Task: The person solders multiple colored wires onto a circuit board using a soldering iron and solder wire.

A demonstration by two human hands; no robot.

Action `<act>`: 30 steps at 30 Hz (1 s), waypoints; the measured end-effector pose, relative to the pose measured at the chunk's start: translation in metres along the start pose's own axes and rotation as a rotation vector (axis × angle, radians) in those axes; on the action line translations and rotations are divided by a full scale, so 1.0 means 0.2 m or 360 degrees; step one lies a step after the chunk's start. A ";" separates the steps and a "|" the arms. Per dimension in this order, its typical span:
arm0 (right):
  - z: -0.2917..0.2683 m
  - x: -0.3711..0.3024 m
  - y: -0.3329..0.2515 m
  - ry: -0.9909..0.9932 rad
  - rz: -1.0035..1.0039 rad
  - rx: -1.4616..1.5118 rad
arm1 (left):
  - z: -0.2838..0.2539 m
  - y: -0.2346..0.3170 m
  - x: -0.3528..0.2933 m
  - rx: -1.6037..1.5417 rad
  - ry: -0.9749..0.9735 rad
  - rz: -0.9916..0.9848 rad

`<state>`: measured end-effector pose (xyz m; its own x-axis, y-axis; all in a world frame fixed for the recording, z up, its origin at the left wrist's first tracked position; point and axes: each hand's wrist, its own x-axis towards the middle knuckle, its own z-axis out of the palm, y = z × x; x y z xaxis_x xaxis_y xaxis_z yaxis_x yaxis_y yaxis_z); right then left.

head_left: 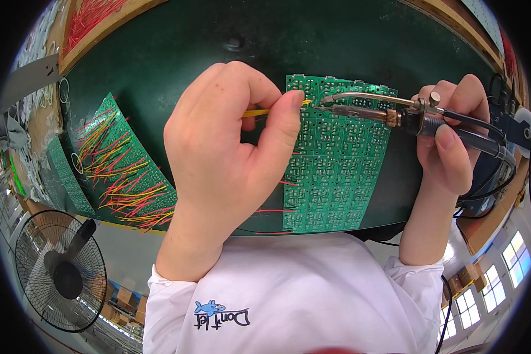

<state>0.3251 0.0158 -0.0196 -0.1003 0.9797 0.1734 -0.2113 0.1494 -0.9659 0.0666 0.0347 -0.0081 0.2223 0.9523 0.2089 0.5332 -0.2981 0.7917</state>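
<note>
My left hand (230, 124) pinches a yellow wire (256, 112) between thumb and forefinger. The wire's end reaches the upper left part of a green circuit board panel (342, 153). In my right hand (451, 135) is a soldering iron (422, 121) with a curved metal solder-feed tube along its top. Its tip points left, just at or above the panel near the wire's end; whether it touches I cannot tell. A few red wires (274, 210) stick out from the panel's left edge, partly behind my left hand and wrist.
To the left lies another green panel (138, 147) bristling with red and yellow wires, beside a narrower panel (69, 174). A wooden-edged bin of red wires (94, 20) stands at the back left. Black cables (507, 177) hang at right. A fan (65, 277) stands lower left.
</note>
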 end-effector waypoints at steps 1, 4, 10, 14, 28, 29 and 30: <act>0.00 0.00 0.00 -0.0006 -0.0005 0.0003 | 0.00 0.00 0.00 -0.0018 -0.0004 -0.0036; 0.00 0.00 0.00 -0.0021 -0.0010 0.0001 | -0.01 0.00 0.00 0.0002 -0.0009 -0.0003; 0.00 0.00 0.00 -0.0025 -0.0011 -0.0016 | -0.01 0.00 0.00 0.0032 -0.0017 -0.0007; 0.00 0.00 0.00 -0.0016 -0.0005 -0.0037 | 0.00 0.00 0.00 0.0033 -0.0003 -0.0013; 0.00 0.01 -0.01 -0.0023 0.0014 -0.0076 | -0.01 0.00 0.00 0.0045 -0.0023 0.0026; 0.00 0.01 -0.01 -0.0033 0.0025 -0.0064 | -0.01 0.00 0.00 0.0046 -0.0024 0.0025; 0.00 0.01 0.00 -0.0033 0.0025 -0.0064 | -0.01 0.00 0.00 0.0050 -0.0027 0.0024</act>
<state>0.3257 0.0176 -0.0187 -0.1233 0.9791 0.1615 -0.1702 0.1394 -0.9755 0.0652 0.0353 -0.0081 0.2441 0.9466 0.2106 0.5547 -0.3145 0.7703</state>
